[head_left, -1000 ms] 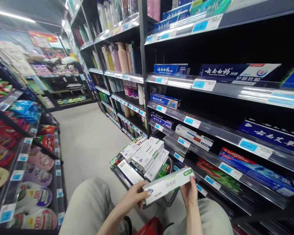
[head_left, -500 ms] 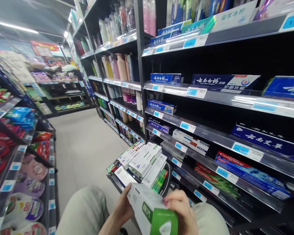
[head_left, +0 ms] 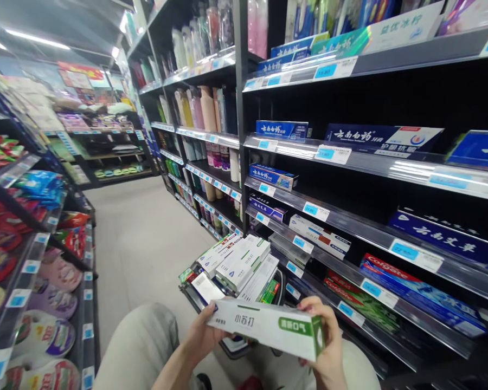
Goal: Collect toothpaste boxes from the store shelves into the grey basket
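I hold a long white toothpaste box (head_left: 264, 327) with a green end crosswise in front of me, low in the head view. My left hand (head_left: 202, 331) grips its white left end, fingers closed round it. My right hand (head_left: 328, 341) is wrapped round the green right end. Just beyond the box stands a dark basket (head_left: 195, 295) piled with several similar white boxes (head_left: 244, 260) and some green ones. My knees in light trousers show below the hands.
Black shelving (head_left: 350, 162) on the right carries blue, white and red toothpaste boxes with blue price tags. Bottles (head_left: 203, 108) fill the shelves farther along. Racks of colourful packets (head_left: 32, 260) line the left side. A pale floor aisle (head_left: 142, 238) runs between them.
The box has been turned in my hands: a second ago its green end pointed up right, then toward the camera, and now it lies level again with the printed side facing me.
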A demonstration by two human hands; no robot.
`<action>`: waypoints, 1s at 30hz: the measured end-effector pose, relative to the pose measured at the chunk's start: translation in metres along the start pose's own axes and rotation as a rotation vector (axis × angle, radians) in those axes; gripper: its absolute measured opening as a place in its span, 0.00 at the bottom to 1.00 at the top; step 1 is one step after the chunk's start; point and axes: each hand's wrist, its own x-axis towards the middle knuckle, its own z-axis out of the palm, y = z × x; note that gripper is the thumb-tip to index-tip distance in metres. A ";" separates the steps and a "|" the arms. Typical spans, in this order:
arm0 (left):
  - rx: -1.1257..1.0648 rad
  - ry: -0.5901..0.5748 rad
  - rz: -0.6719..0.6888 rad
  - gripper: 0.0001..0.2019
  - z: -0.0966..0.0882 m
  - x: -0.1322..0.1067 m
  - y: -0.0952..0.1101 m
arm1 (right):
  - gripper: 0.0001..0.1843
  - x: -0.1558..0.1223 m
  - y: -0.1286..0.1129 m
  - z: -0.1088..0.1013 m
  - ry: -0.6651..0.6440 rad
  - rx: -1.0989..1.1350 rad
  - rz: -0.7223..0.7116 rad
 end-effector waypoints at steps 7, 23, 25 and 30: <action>-0.130 0.046 0.135 0.29 -0.004 -0.011 0.020 | 0.36 -0.018 0.049 -0.036 0.226 0.247 0.430; 0.070 -0.097 0.504 0.35 -0.010 -0.023 0.022 | 0.54 -0.015 0.048 -0.018 0.252 0.528 0.600; 0.068 -0.111 0.504 0.35 -0.011 -0.021 0.021 | 0.51 -0.016 0.047 -0.018 0.243 0.539 0.596; -0.010 -0.183 0.420 0.35 -0.003 -0.025 0.030 | 0.48 -0.021 0.059 -0.026 0.222 0.584 0.580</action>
